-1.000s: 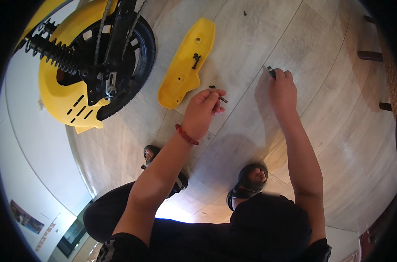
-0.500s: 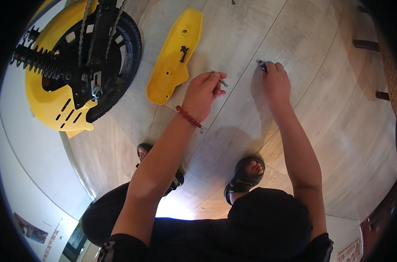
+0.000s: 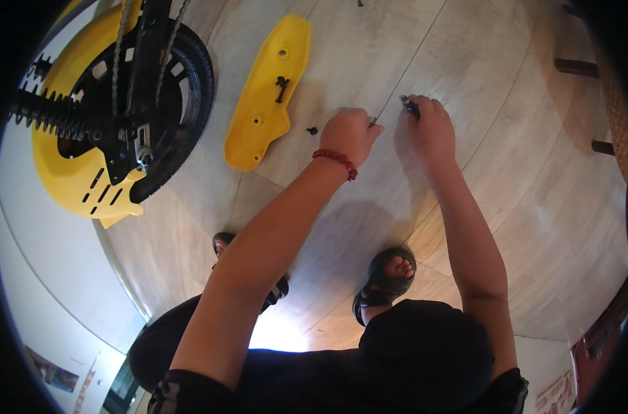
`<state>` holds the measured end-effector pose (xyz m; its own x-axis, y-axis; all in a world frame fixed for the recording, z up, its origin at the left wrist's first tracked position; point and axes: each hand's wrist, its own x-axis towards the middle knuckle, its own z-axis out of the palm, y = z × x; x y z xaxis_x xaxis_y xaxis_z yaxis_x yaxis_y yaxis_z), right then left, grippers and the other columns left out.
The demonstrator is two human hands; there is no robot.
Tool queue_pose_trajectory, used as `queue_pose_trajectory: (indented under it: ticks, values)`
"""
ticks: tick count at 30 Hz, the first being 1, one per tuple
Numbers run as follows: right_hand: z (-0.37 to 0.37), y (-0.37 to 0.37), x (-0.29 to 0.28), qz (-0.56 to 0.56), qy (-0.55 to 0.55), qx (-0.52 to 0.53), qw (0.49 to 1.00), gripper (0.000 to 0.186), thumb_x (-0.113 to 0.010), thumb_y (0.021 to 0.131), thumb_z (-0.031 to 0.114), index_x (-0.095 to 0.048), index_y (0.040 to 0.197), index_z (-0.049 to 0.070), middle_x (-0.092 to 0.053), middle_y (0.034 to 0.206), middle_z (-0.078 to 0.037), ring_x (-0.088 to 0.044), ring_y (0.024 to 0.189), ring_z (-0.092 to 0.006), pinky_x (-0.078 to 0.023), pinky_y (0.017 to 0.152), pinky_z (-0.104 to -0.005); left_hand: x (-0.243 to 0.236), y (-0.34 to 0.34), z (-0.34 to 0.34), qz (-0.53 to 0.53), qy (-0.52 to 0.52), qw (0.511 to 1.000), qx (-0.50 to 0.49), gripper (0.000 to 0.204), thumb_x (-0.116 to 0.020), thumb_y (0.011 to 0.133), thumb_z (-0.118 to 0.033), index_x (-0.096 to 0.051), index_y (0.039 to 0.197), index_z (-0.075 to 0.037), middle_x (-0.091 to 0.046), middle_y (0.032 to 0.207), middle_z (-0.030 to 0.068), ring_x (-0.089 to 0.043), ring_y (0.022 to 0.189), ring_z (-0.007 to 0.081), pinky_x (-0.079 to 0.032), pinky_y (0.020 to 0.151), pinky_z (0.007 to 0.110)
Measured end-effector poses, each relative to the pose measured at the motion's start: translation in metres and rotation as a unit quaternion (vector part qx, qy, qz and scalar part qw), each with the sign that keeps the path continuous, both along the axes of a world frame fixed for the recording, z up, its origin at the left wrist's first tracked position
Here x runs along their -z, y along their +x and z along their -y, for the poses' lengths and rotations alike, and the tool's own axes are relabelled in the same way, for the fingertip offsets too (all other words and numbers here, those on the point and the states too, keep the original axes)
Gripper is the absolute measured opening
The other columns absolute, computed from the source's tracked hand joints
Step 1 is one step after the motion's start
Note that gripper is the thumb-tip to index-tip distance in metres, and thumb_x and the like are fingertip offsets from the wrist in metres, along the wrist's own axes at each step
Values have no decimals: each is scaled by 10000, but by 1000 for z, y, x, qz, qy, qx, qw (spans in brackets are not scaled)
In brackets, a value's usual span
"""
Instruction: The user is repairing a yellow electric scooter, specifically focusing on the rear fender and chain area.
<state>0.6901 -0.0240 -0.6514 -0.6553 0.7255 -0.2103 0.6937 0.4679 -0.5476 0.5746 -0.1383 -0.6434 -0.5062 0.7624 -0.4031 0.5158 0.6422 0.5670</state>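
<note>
My left hand (image 3: 348,134), with a red bead bracelet, is closed on a thin metal piece (image 3: 373,121), perhaps a bit, its tip poking out beside the thumb. A little to its right, my right hand (image 3: 432,127) grips a small black tool with a silver metal end (image 3: 406,104). A small black screw (image 3: 312,131) lies on the floor left of my left hand. A yellow plastic cover (image 3: 248,145) lies farther left, with black bolts (image 3: 281,88) on it.
At upper left stands a vehicle's wheel (image 3: 193,103) with a yellow fender (image 3: 51,159), a chain and a coil shock absorber (image 3: 58,114). Dark wooden legs (image 3: 576,66) and a woven edge are at the far right. My sandalled feet (image 3: 393,272) are below my hands.
My left hand has moved up and right, closer to my right hand, and turned more back-up, uncovering the screw. My right hand has shifted slightly up and left.
</note>
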Motion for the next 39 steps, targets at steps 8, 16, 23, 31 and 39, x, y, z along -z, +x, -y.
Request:
queue_pose_trajectory:
  ticks: [8, 16, 23, 31, 39]
  values:
    - [-6, 1, 1, -37, -25, 4, 999, 231, -580, 730, 77, -536, 956, 52, -560, 876, -148, -539, 845, -333, -445, 722, -405, 8, -1, -16, -60, -39, 997, 8, 300, -689, 696, -289, -571, 701, -14, -573, 764, 168, -555, 743, 323, -449, 660, 390]
    - [-8, 4, 5, -48, -23, 3, 999, 228, -573, 749, 87, -527, 964, 30, -561, 901, -162, -539, 851, -341, -442, 727, -407, 5, -11, -14, -25, 21, 999, -37, 224, -642, 739, -229, -588, 769, -13, -585, 795, 180, -559, 759, 316, -448, 685, 376]
    - [-20, 17, -2, -99, -171, 105, 975, 229, -531, 825, 109, -514, 1028, 5, -581, 902, -150, -570, 848, -256, -447, 740, -332, -19, -33, 10, 255, 122, 929, -241, 189, -451, 846, -86, -592, 956, -25, -593, 827, 69, -563, 695, 148, -472, 671, 283]
    - [40, 37, -94, -131, -380, 262, 877, 191, -543, 829, 96, -508, 999, 16, -515, 770, -7, -470, 660, -78, -403, 584, -223, -103, -31, 49, 650, 229, 631, -358, 171, -453, 909, -166, -517, 1023, -56, -581, 846, 50, -561, 682, 137, -473, 700, 311]
    - [101, 100, -177, -56, -431, 278, 857, 170, -523, 841, 86, -502, 996, 20, -468, 718, 15, -421, 618, -43, -368, 528, -194, -210, -3, 101, 768, 201, 535, -290, 205, -454, 911, -273, -530, 935, -84, -492, 735, 6, -454, 639, 115, -409, 690, 300]
